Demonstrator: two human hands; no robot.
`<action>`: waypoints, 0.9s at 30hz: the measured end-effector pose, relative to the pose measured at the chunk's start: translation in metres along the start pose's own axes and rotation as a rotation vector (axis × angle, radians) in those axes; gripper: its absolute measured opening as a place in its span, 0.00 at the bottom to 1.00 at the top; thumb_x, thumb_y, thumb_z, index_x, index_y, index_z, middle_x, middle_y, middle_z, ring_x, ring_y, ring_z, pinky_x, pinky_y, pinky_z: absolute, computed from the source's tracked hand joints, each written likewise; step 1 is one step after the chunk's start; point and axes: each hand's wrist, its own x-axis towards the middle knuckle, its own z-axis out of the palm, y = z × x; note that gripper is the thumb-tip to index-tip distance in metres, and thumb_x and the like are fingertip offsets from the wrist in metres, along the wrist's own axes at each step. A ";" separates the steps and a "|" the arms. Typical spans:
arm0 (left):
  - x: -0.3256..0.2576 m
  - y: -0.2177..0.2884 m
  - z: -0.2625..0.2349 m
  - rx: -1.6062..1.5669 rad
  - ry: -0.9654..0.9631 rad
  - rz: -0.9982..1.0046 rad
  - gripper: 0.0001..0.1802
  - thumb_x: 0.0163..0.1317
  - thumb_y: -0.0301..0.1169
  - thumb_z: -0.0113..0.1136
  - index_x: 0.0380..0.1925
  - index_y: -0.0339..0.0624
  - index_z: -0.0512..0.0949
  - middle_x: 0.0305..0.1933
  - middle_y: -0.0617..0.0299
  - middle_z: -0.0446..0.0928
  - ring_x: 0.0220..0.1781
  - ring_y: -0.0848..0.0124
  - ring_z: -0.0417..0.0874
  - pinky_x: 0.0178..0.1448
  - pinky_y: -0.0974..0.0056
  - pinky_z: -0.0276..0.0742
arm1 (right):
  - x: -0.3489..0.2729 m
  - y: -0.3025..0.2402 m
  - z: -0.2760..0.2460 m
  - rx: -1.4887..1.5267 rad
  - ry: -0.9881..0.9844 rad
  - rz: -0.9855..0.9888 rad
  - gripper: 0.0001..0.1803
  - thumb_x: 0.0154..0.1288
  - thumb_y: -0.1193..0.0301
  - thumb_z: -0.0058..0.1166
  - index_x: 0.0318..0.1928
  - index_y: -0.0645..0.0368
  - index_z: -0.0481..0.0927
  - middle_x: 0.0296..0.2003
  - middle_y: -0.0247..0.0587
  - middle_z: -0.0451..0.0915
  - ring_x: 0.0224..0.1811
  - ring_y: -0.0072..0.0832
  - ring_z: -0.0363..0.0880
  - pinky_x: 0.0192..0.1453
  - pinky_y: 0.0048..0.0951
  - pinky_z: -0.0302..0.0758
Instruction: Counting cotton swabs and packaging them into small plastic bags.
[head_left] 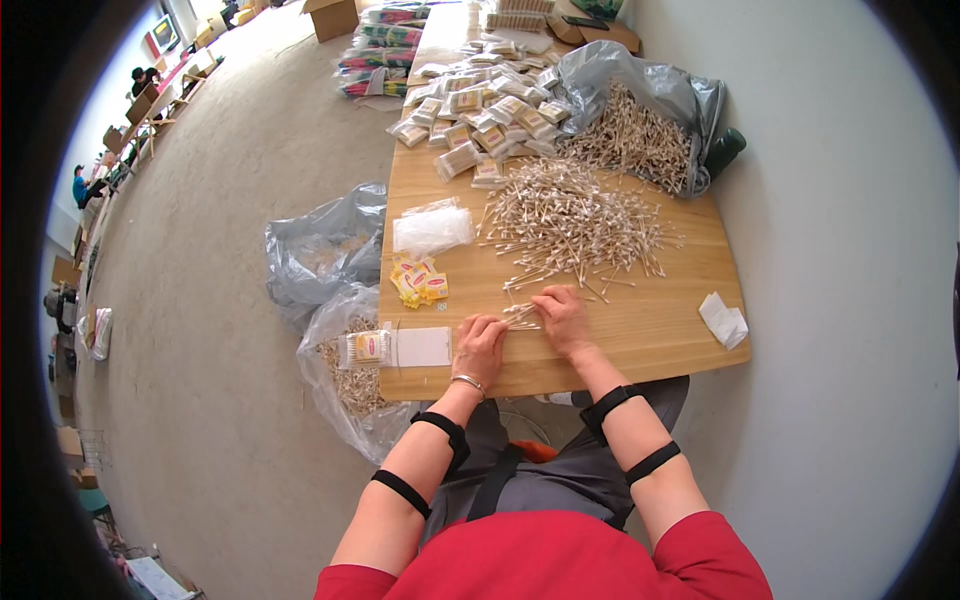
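Observation:
Several cotton swabs (521,320) lie sideways between my two hands near the table's front edge. My left hand (480,347) is closed on one end of them, while the fingers of my right hand (563,317) pinch the other end. Just beyond is a wide heap of loose cotton swabs (570,220). To the left of my left hand sits a white card or flat box (424,347), with a filled clear pack of swabs (368,348) beside it at the table edge. Small yellow printed cards (418,281) and a stack of clear plastic bags (433,229) lie farther back.
Many filled swab packs (490,110) are piled at the table's far end. A grey plastic bag (655,75) spills swabs at the back right. A crumpled white tissue (723,321) lies right. Plastic bags (325,250) stand left of the table; a wall (830,300) rises right.

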 end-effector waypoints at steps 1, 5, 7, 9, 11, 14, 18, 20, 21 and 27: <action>-0.001 -0.001 0.000 0.002 0.002 -0.001 0.04 0.55 0.26 0.60 0.31 0.42 0.79 0.39 0.58 0.78 0.48 0.57 0.75 0.54 0.56 0.69 | 0.000 0.005 -0.003 -0.018 0.048 0.036 0.08 0.54 0.73 0.57 0.36 0.54 0.83 0.36 0.33 0.76 0.45 0.35 0.72 0.51 0.34 0.69; -0.001 -0.002 0.001 0.004 -0.015 -0.010 0.03 0.55 0.26 0.59 0.31 0.43 0.78 0.39 0.59 0.77 0.49 0.57 0.74 0.55 0.56 0.68 | 0.001 0.020 -0.014 0.023 0.083 0.062 0.06 0.54 0.74 0.57 0.34 0.55 0.83 0.33 0.35 0.75 0.41 0.36 0.71 0.48 0.34 0.70; -0.002 -0.001 0.002 0.006 -0.025 -0.027 0.02 0.56 0.27 0.58 0.30 0.44 0.77 0.39 0.61 0.76 0.50 0.57 0.73 0.56 0.56 0.67 | 0.001 0.022 -0.014 0.013 0.086 0.095 0.06 0.54 0.74 0.57 0.34 0.55 0.83 0.33 0.36 0.76 0.41 0.36 0.71 0.48 0.34 0.70; -0.002 -0.003 0.001 0.015 -0.050 -0.014 0.03 0.56 0.27 0.58 0.31 0.45 0.77 0.40 0.62 0.76 0.51 0.58 0.72 0.56 0.56 0.67 | 0.003 0.021 -0.013 0.009 0.092 0.121 0.06 0.54 0.74 0.56 0.33 0.55 0.84 0.33 0.36 0.76 0.41 0.36 0.71 0.48 0.34 0.70; -0.002 -0.003 0.002 0.004 -0.060 -0.026 0.04 0.55 0.27 0.59 0.32 0.45 0.78 0.42 0.61 0.76 0.52 0.57 0.72 0.57 0.55 0.67 | 0.000 0.013 -0.012 -0.072 0.075 0.125 0.07 0.54 0.75 0.55 0.34 0.55 0.84 0.33 0.37 0.76 0.40 0.36 0.71 0.48 0.34 0.70; -0.003 -0.002 0.001 0.017 -0.035 -0.022 0.07 0.53 0.26 0.61 0.34 0.44 0.77 0.45 0.58 0.75 0.54 0.56 0.72 0.58 0.55 0.67 | -0.003 -0.008 -0.003 -0.041 0.016 0.073 0.08 0.54 0.76 0.54 0.34 0.55 0.84 0.34 0.37 0.76 0.40 0.36 0.71 0.48 0.33 0.71; 0.001 0.003 0.002 0.014 0.042 -0.059 0.14 0.52 0.26 0.62 0.40 0.41 0.75 0.49 0.54 0.73 0.56 0.54 0.71 0.60 0.55 0.67 | -0.005 -0.029 0.007 0.031 -0.051 0.076 0.09 0.54 0.77 0.53 0.36 0.55 0.83 0.34 0.38 0.75 0.42 0.36 0.72 0.49 0.33 0.71; 0.001 0.002 0.001 0.016 0.014 -0.050 0.15 0.52 0.26 0.62 0.42 0.41 0.75 0.50 0.53 0.73 0.56 0.54 0.71 0.60 0.55 0.67 | -0.003 -0.036 0.012 0.141 -0.080 0.074 0.12 0.53 0.77 0.54 0.38 0.53 0.83 0.36 0.38 0.75 0.44 0.37 0.72 0.51 0.32 0.71; 0.000 0.001 0.001 0.016 -0.015 -0.043 0.17 0.52 0.26 0.62 0.43 0.40 0.74 0.50 0.53 0.73 0.56 0.53 0.71 0.60 0.55 0.67 | 0.000 -0.036 0.012 0.141 -0.080 0.074 0.12 0.53 0.77 0.54 0.38 0.53 0.83 0.36 0.38 0.75 0.44 0.37 0.72 0.51 0.32 0.71; 0.001 -0.001 0.001 0.028 -0.035 -0.004 0.15 0.53 0.26 0.61 0.42 0.40 0.74 0.50 0.54 0.74 0.56 0.55 0.72 0.61 0.55 0.66 | 0.027 -0.031 0.015 -0.066 -0.066 -0.134 0.11 0.50 0.74 0.56 0.37 0.50 0.82 0.40 0.36 0.74 0.48 0.36 0.71 0.52 0.34 0.71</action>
